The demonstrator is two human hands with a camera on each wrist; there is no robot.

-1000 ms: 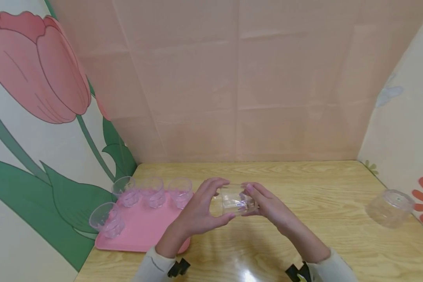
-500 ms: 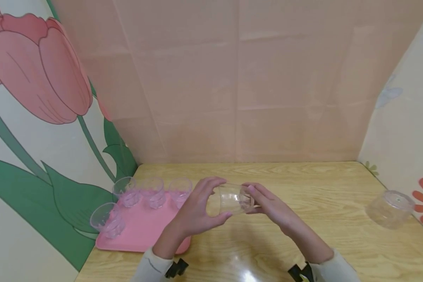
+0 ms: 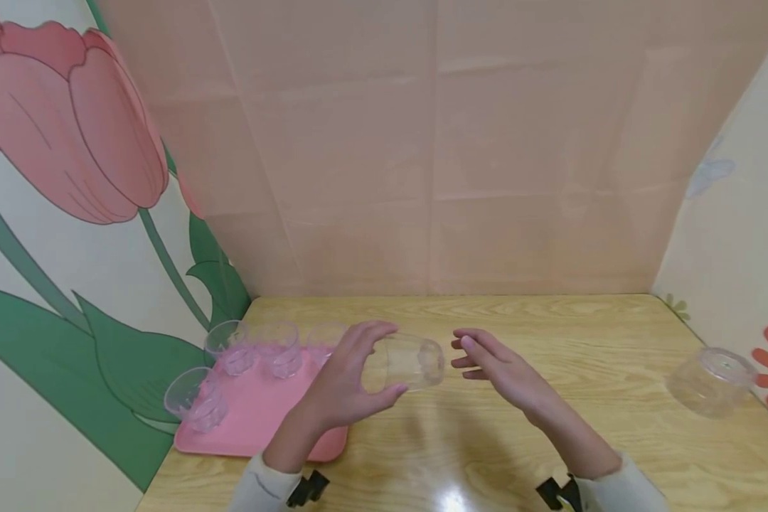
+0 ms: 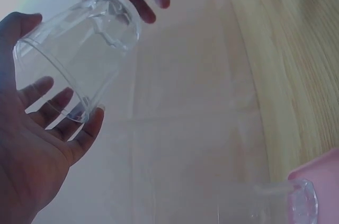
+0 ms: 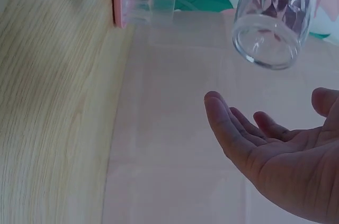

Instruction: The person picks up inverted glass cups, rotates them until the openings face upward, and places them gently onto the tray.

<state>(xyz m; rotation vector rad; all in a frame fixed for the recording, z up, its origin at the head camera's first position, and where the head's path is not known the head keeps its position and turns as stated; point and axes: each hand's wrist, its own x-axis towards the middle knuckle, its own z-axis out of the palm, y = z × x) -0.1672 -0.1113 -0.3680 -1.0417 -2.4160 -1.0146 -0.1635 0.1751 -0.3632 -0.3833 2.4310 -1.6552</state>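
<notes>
A clear cup (image 3: 412, 361) lies sideways in the air over the table, its base pointing right. My left hand (image 3: 342, 380) grips it around the rim end, thumb on one side and fingers on the other; the left wrist view shows the fingers curled at the cup's (image 4: 79, 49) rim. To the right of the base, a small gap away, is my right hand (image 3: 502, 370), holding nothing. In the right wrist view its fingers are loosely bent, with the cup's round base (image 5: 267, 44) beyond the fingertips.
On the left, a pink tray (image 3: 256, 419) bears several clear cups, such as the front one (image 3: 198, 405), standing upright. Another clear cup (image 3: 710, 380) stands upside down at the table's right. Printed walls border both sides, and a pinkish sheet (image 3: 422, 142) hangs at the back.
My right hand has let go of the cup's base and moved slightly right. My left hand has shifted a little left with the cup.
</notes>
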